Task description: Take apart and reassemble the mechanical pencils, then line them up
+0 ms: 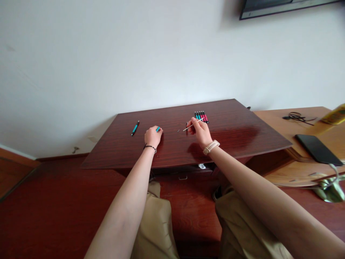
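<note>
1. While the left hand [153, 136] rests on the dark red table [229, 140], its fingers are curled shut around a teal pen piece [158, 128], whose tip shows at the fingertips.
2. Right hand [199, 132] pinches a thin pale refill [193, 125] between its fingers, the rod slanting up toward the right, just above the table.
3. A row of teal and pink pens [201, 117] lies just behind the right hand.
4. One teal pen [135, 128] lies alone, left of the left hand.
5. A tiny dark part [178, 131] sits between the hands.
6. A black phone [318, 149] lies on the lighter table to the right.
</note>
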A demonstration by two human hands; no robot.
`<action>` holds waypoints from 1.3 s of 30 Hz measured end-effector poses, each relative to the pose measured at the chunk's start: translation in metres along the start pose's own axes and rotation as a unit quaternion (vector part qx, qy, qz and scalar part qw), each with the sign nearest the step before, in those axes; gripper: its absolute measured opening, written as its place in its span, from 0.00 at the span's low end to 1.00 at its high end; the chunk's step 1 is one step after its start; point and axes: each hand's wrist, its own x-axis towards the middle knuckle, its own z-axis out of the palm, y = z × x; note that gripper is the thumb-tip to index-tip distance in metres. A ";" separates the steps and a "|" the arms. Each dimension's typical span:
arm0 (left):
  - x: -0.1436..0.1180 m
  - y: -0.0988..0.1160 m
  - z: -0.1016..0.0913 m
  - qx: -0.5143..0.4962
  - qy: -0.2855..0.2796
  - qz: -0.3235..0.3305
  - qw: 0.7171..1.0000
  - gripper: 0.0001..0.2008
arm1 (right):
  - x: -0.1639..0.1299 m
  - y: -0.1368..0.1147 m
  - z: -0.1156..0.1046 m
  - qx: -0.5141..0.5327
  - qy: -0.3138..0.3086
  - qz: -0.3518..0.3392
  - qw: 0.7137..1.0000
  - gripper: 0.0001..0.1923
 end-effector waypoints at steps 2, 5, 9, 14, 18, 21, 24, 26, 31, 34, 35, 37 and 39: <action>0.000 0.001 0.001 0.018 -0.006 0.001 1.000 0.08 | 0.000 0.000 0.000 0.002 0.001 0.001 1.000 0.35; 0.000 0.001 0.001 0.025 -0.010 -0.005 1.000 0.08 | 0.000 0.001 0.001 -0.002 0.000 0.003 1.000 0.35; -0.001 0.003 -0.001 -0.040 -0.007 -0.006 0.999 0.08 | 0.000 0.002 0.000 -0.003 -0.004 0.006 1.000 0.34; -0.008 0.023 -0.004 -0.337 -0.031 -0.021 0.941 0.11 | 0.000 0.001 0.002 0.013 -0.018 0.005 1.000 0.34; -0.021 0.051 -0.007 -0.564 -0.114 -0.057 0.816 0.16 | -0.001 -0.001 0.005 0.018 -0.027 0.013 0.999 0.34; -0.032 0.068 -0.010 -0.656 -0.157 -0.053 0.737 0.20 | -0.001 0.000 0.006 0.032 -0.034 0.018 0.999 0.32; -0.040 0.079 -0.011 -0.696 -0.182 -0.054 0.692 0.20 | -0.002 0.001 0.005 0.051 -0.038 0.015 0.998 0.30; -0.043 0.084 -0.012 -0.707 -0.194 -0.057 0.678 0.19 | -0.002 0.001 0.005 0.060 -0.041 0.013 0.997 0.29; -0.047 0.088 -0.012 -0.725 -0.200 -0.069 0.656 0.18 | -0.002 -0.002 0.005 0.077 -0.029 0.008 0.997 0.27; -0.047 0.087 -0.013 -0.734 -0.190 -0.073 0.648 0.17 | -0.002 -0.003 0.006 0.083 -0.025 0.005 0.996 0.28; -0.047 0.087 -0.012 -0.734 -0.189 -0.075 0.647 0.17 | -0.002 -0.003 0.006 0.084 -0.027 0.004 0.996 0.28; -0.048 0.088 -0.013 -0.735 -0.191 -0.079 0.646 0.17 | -0.002 -0.004 0.006 0.084 -0.032 0.003 0.996 0.28; -0.049 0.090 -0.013 -0.738 -0.194 -0.083 0.641 0.16 | -0.003 -0.004 0.006 0.081 -0.034 0.003 0.996 0.28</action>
